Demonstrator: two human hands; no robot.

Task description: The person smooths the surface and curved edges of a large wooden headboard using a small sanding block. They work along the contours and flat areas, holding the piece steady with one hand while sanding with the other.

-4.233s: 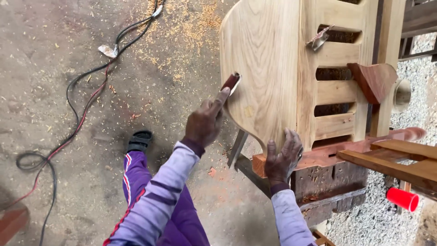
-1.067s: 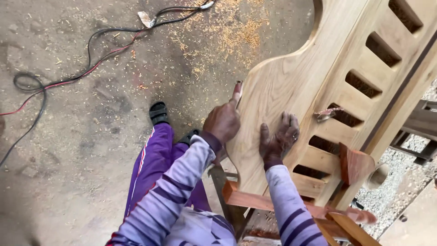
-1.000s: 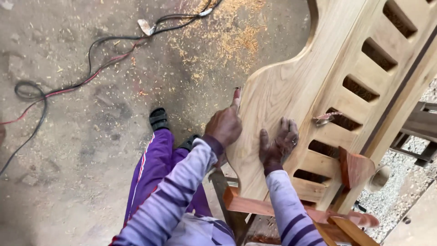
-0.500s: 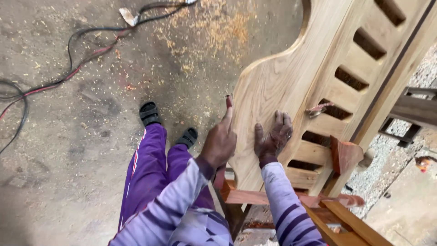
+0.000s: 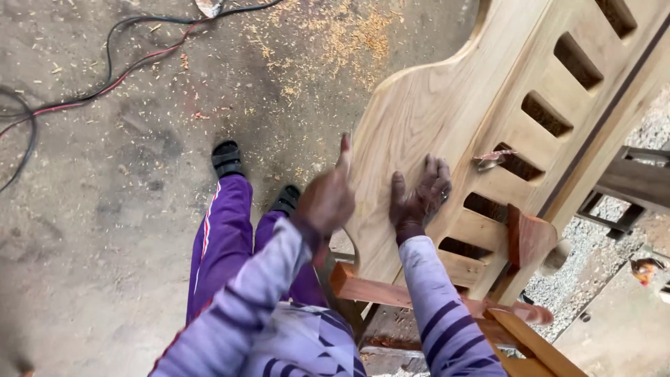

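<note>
Left-hand fingers: the index finger is stretched upward along the curved edge of the wooden panel [image 5: 447,119]; the rest are curled in. Whether anything is pinched under them cannot be told, as the left hand [image 5: 326,199] is blurred.
Right-hand fingers: these are spread apart and laid flat on the panel face, clamped on nothing, with the right hand [image 5: 419,199] pressed palm-down.
Wooden panel: pale, with a wavy outline on its left side and a row of slots on its right, it is held tilted and propped on a reddish wooden frame [image 5: 377,292] below the hands.
Scrap of sandpaper: a small reddish piece [image 5: 492,158] is lodged at the edge of one slot, just right of the right hand.
Reddish block: a curved wooden piece [image 5: 528,237] is seen against the lower slots.
Sleeves and legs: striped lilac sleeves and purple trousers [image 5: 223,237] are seen, with black sandals [image 5: 227,158] on the floor.
Floor: grey concrete [image 5: 105,209] is strewn with sawdust [image 5: 342,42]; red and black cables [image 5: 105,66] are trailed across the upper left.
</note>
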